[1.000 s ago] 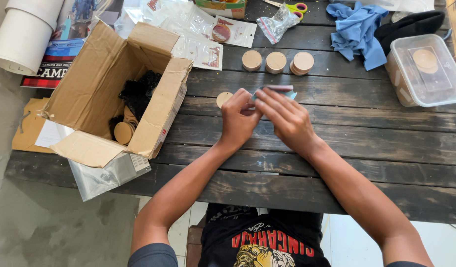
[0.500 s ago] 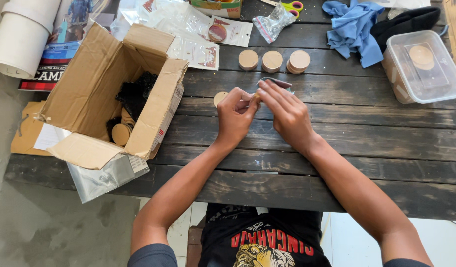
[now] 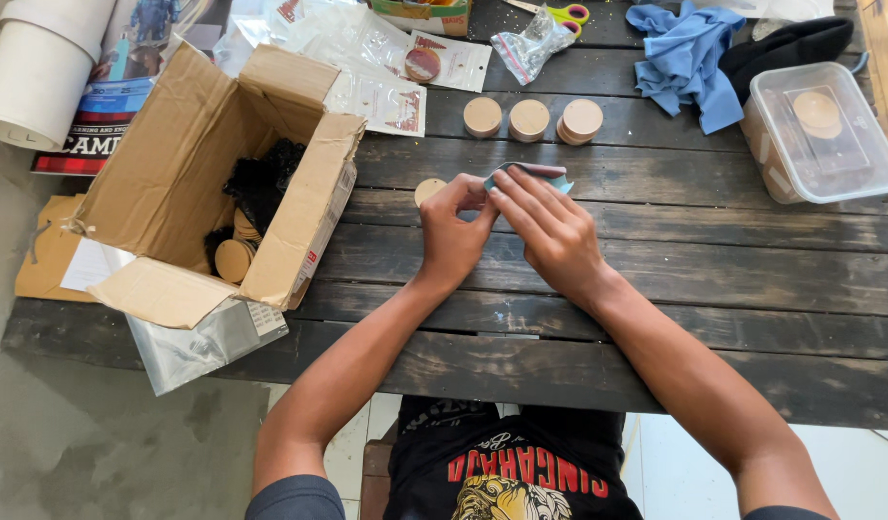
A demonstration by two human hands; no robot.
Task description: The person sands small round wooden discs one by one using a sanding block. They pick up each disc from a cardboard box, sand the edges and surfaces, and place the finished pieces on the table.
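Observation:
My left hand [image 3: 451, 231] and my right hand [image 3: 552, 233] meet over the dark plank table [image 3: 656, 279]. Between them is a folded blue-grey sheet [image 3: 538, 172] with a reddish top edge. My right hand's fingers press along the sheet. My left hand's fingertips pinch the sheet's left end, and anything else inside that pinch is hidden. A single round wooden disc [image 3: 427, 189] lies flat on the table just left of my left hand.
Three short stacks of wooden discs [image 3: 528, 118] stand beyond my hands. An open cardboard box [image 3: 174, 164] with discs and black stuffing sits left. A lidded clear plastic tub [image 3: 821, 130], blue cloth [image 3: 689, 58], scissors [image 3: 571, 13] and plastic bags [image 3: 367, 58] lie at the back.
My hands rose slightly off the table with a tan piece showing between them, then came back down. Now the tan piece is covered and the sheet lies flatter.

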